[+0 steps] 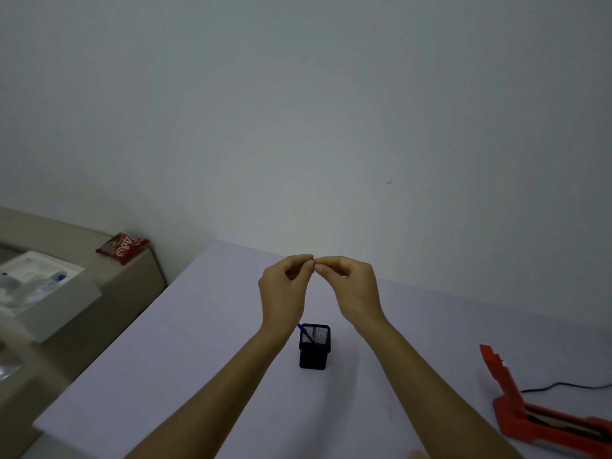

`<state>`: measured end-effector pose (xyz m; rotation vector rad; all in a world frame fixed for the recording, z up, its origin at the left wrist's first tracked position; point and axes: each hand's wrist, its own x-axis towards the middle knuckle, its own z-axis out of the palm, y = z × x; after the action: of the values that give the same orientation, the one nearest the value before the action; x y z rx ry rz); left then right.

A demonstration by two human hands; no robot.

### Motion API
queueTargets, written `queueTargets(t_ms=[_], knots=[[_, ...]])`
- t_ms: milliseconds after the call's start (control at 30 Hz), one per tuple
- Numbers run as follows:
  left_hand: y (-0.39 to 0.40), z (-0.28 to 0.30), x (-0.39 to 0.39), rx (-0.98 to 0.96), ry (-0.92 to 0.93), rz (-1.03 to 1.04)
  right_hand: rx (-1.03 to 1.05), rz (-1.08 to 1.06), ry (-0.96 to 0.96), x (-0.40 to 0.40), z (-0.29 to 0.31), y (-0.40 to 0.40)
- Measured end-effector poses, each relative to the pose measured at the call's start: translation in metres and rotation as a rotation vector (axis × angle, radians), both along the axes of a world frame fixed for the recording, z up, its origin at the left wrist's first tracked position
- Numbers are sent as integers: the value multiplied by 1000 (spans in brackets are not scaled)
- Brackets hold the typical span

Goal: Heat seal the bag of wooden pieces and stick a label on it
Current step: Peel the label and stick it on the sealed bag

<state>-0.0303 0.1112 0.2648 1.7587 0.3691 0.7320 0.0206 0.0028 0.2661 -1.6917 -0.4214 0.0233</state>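
Observation:
My left hand (286,286) and my right hand (349,286) are raised above the far part of the pale lilac table (198,376). Their curled fingertips meet in the middle, thumb against forefinger on each. I see nothing between the fingers. A red heat sealer (543,419) lies at the table's right front, its arm lifted open and a black cable (563,387) running off to the right. No bag of wooden pieces and no label shows in this view.
A black mesh pen holder (314,347) with a blue pen (305,332) stands below my wrists. To the left, a beige counter carries a red snack packet (123,247) and a white box (39,293) of blurred items. A plain wall fills the upper view.

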Motion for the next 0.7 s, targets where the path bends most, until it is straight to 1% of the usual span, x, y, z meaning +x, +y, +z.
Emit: queueTargets(t_ms=[233,333,400,467,600,633,700], knots=[[1,-3,-2,64,-10,-13,-54,-21,-44,-2,3,-1],[3,-3,-3,58,-22,-63,-78,-40,-59,-1,4,-3],[5,-2,-3,51,-19,-107,-94,-39,-34,0,6,-4],[7,-3,-2,54,-6,-141,-107,-26,45,1,8,-4],[13,-5,1,96,13,-190,26,47,395,3,14,-5],[15,-6,1,111,19,-206,49,60,444,5,15,-5],[18,-7,2,138,31,-229,51,85,480,6,15,-7]])
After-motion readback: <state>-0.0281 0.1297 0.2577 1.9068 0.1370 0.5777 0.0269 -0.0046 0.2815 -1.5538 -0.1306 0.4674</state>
